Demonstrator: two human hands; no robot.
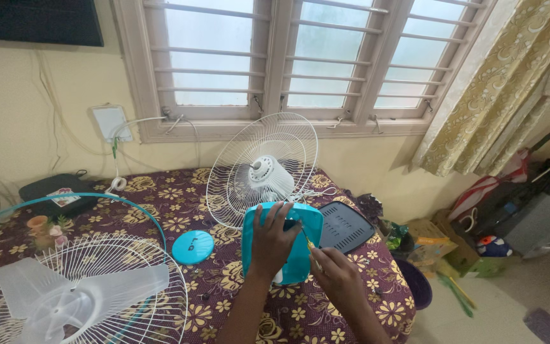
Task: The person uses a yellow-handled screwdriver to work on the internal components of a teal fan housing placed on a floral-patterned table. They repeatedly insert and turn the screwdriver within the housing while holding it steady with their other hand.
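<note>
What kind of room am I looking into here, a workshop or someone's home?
Most likely a home room, not a workshop: a barred window with a patterned curtain, and a floral-covered bed or table holding the dismantled fan's rear grille.

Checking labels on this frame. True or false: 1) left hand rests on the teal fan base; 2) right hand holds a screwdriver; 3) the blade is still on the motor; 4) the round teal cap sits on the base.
1) True: the left hand lies on the teal base.
2) True: the right hand holds a screwdriver at the base.
3) False: the blade lies on a loose grille; the motor is bare.
4) False: the cap lies on the tablecloth, beside the base.
</note>
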